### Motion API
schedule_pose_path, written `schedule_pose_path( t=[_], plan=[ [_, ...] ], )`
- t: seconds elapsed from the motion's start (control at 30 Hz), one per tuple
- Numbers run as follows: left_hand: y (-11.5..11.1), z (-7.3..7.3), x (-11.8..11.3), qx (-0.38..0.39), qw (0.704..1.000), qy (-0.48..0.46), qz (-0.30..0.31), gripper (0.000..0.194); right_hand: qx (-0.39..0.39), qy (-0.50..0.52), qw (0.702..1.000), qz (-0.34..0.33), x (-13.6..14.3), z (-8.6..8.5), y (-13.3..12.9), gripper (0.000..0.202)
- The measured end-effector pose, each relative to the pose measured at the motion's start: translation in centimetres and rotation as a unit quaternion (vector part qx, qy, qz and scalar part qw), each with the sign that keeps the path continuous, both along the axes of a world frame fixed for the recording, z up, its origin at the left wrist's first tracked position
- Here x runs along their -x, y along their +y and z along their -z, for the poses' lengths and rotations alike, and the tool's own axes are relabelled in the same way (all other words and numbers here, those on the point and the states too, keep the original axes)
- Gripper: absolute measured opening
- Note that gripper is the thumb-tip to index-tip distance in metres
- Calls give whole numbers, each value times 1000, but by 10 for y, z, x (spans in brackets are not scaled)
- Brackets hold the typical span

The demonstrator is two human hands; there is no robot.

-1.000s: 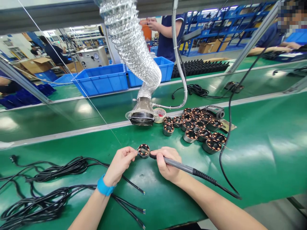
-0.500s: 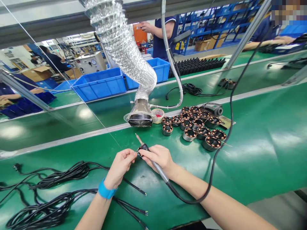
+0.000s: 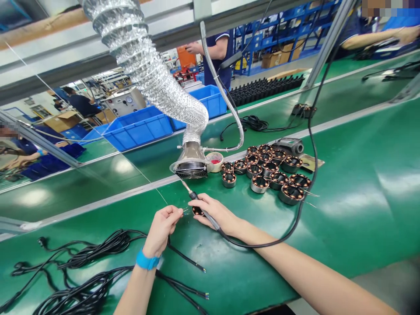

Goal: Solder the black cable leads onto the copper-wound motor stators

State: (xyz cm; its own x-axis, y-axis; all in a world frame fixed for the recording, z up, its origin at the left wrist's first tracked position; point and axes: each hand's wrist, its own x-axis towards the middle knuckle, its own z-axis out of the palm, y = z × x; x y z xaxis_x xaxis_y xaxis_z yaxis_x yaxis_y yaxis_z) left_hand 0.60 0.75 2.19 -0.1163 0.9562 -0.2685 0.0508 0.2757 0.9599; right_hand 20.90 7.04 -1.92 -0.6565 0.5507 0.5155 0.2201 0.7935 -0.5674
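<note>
My right hand [image 3: 215, 214] holds a soldering iron [image 3: 210, 218], its tip pointing up and left toward the fume extractor. Under those fingers is a small copper-wound stator [image 3: 197, 211], largely covered by the hand. Thin wires [image 3: 186, 211] stick out from the stator's left side. Just left of them, my left hand [image 3: 167, 223], with a blue wristband [image 3: 147, 260], has thumb and fingertips pinched together; what they grip is too small to make out. A thin solder strand [image 3: 149, 181] runs down from the upper left to near this hand.
Several copper-wound stators [image 3: 260, 183] stand at the right, beside a round tub [image 3: 215, 162]. The fume extractor [image 3: 192, 165] hangs ahead on a foil duct [image 3: 164, 83]. Black cables [image 3: 95, 245] lie at the left. Blue bins [image 3: 138, 127] and other people are beyond the bench.
My hands have moved slightly apart, and a gap with thin wires now shows between them. The iron has shifted a little left and up, and the whole view has tilted.
</note>
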Motion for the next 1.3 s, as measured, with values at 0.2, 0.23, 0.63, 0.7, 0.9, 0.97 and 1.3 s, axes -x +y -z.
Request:
schedule_pose_path(
  t=[0.2,0.23,0.63,0.7,0.9,0.97,1.3],
  plan=[
    [4,0,8,21,999,-10,42,38,16,2,1000,-12,-4,-3,2,43],
    [4,0,10,26,998,-18,49,38,17,4,1000,-11,-5,-4,1,43],
    [5,7,1,28,999,-28,8,40,33,15,999,-9,-4,0,0,44],
    [5,9,-4,28,999,-20,-10,44,35,14,999,-8,-4,1,0,44],
    [4,9,-3,32,999,-7,-7,46,13,15,1000,4,-5,-1,-2,43],
    [3,7,-2,38,999,-11,6,45,-7,23,1000,16,-4,-2,-3,44],
    [-10,-3,-2,24,993,98,53,45,-102,-14,994,37,7,-3,-13,40]
  ],
)
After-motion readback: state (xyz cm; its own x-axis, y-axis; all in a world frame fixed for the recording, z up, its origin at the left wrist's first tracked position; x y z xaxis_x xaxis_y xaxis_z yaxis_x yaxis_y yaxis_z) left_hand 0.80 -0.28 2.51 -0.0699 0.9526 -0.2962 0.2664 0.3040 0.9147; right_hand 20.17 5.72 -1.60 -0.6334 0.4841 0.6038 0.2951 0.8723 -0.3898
